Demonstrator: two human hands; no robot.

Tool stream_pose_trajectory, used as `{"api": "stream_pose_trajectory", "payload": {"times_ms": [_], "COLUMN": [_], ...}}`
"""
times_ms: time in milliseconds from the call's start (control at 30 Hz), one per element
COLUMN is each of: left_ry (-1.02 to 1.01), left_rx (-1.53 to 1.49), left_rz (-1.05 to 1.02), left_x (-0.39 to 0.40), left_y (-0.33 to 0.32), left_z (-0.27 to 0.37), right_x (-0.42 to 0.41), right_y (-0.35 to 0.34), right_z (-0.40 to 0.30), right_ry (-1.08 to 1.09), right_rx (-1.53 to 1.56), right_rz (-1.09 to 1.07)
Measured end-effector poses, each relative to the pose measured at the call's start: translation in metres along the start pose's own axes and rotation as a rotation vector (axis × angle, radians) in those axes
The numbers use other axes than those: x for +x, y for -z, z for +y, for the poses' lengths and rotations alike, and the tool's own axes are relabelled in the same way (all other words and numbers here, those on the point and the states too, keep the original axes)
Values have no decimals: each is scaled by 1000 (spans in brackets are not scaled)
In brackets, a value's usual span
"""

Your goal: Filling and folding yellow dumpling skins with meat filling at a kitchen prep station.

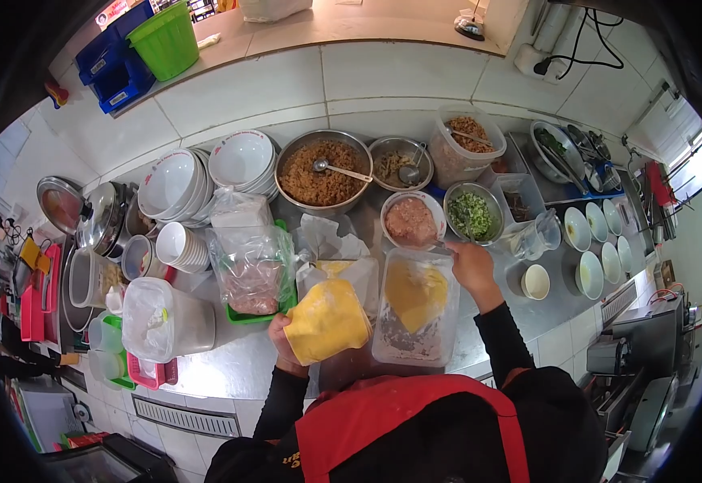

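Observation:
My left hand holds a stack of yellow dough wrappers over the steel counter. My right hand grips the handle of a utensil at the lower right rim of a bowl of pale pink minced meat; its far end is hard to make out. Below that bowl is a translucent plastic tray with yellow wrappers in it. Behind the held stack, white paper lies around more yellow dough. A metal bowl of chopped green vegetables stands just beyond my right hand.
A large metal bowl of brown mince stands at the back beside stacked white bowls. Bagged meat and a lidded plastic container are on the left. Small bowls and a plastic measuring jug stand on the right.

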State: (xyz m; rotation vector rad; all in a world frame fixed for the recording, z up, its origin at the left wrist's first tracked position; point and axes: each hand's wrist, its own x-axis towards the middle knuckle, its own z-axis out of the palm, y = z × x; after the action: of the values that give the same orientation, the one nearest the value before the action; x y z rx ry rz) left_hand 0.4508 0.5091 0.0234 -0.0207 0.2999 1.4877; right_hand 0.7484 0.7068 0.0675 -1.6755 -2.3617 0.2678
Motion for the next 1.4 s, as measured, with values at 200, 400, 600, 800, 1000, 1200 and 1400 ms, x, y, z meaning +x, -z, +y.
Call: {"api": "stream_pose_trajectory", "payload": {"times_ms": [200, 400, 600, 800, 1000, 1200, 1400], "left_ry": [6, 33, 29, 1, 11, 4, 17], "left_rx": [-21, 22, 0, -1, 3, 30, 32], "left_rz": [-10, 52, 30, 25, 15, 33, 38], "left_x": [8, 8, 12, 15, 18, 17, 18], "left_y": [3, -11, -9, -5, -5, -9, -8], "left_z": [-1, -1, 2, 6, 10, 10, 8], "right_x": [16, 23, 38, 40, 26, 17, 20], "right_y": [-25, -44, -31, -30, -11, -8, -36], "right_z": [-5, -15, -5, 3, -14, -17, -8], "right_ry": [-78, -60, 156, 44, -2, -94, -92], "right_rx": [-135, -298, -177, 150, -73, -159, -235], "right_rz": [-17, -107, -192, -130, -207, -140, -105]}}
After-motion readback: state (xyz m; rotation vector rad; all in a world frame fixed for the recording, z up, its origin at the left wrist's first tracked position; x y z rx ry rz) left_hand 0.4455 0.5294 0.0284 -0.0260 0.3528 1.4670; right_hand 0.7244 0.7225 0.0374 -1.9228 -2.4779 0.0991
